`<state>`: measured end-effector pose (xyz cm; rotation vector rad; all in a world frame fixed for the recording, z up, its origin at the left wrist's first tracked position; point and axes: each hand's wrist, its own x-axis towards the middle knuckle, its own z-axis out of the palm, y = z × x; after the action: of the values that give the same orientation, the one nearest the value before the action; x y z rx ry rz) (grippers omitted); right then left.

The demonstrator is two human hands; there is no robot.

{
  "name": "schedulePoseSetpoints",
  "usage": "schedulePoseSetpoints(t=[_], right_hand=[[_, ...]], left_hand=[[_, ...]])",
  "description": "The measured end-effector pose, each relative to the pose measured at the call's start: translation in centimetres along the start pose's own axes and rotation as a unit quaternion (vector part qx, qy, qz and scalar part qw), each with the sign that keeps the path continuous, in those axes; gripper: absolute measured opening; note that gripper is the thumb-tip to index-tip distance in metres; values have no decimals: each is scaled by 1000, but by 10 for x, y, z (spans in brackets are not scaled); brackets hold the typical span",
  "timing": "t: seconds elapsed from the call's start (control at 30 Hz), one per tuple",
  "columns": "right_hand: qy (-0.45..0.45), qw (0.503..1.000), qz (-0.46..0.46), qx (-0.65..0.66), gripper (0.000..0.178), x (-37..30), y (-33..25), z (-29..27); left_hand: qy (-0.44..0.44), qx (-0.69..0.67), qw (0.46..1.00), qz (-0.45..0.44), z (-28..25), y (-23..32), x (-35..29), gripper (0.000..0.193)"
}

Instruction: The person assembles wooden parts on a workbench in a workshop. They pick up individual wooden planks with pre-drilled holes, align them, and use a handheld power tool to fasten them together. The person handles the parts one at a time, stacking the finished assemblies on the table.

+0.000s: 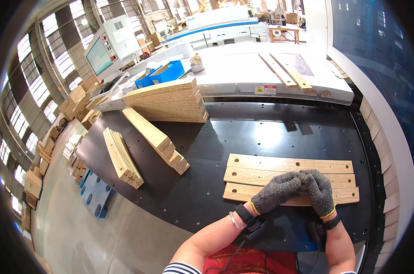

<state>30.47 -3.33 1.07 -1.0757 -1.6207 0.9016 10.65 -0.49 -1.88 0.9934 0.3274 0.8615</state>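
My left hand point(275, 192) and my right hand point(321, 193), both in grey knit gloves with yellow cuffs, meet fingertip to fingertip. Their fingers are curled together, and anything between them is hidden. Beneath them, three wooden strips lie side by side on the black table: a far strip point(266, 162), a middle strip point(248, 176) and a near strip point(243, 193). Round holes show near the strips' ends. My hands hide part of the middle and near strips.
The black worktable point(207, 146) carries a tall stack of boards point(166, 104) and two lower strip piles, one point(154, 137) beside the other point(121, 157). Blue bins point(168, 72) and two strips point(289, 73) rest on the white machine bed behind. A blue pallet point(96, 192) lies on the floor.
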Motion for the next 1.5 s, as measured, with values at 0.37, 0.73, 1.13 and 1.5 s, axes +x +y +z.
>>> schedulePoseSetpoints(t=[0.37, 0.73, 1.13, 1.5], right_hand=[[9, 1000, 7, 9, 30, -1, 6, -1], [12, 1000, 5, -5, 28, 0, 9, -1], [8, 1000, 1, 26, 26, -1, 7, 2], [17, 1000, -2, 22, 26, -2, 3, 0]], left_hand=[[-16, 15, 1000, 5, 0, 2, 2, 36], [-21, 5, 1000, 1, -5, -5, 2, 38], [29, 30, 999, -36, -14, -11, 0, 39], [13, 31, 999, -17, -3, -4, 0, 41]])
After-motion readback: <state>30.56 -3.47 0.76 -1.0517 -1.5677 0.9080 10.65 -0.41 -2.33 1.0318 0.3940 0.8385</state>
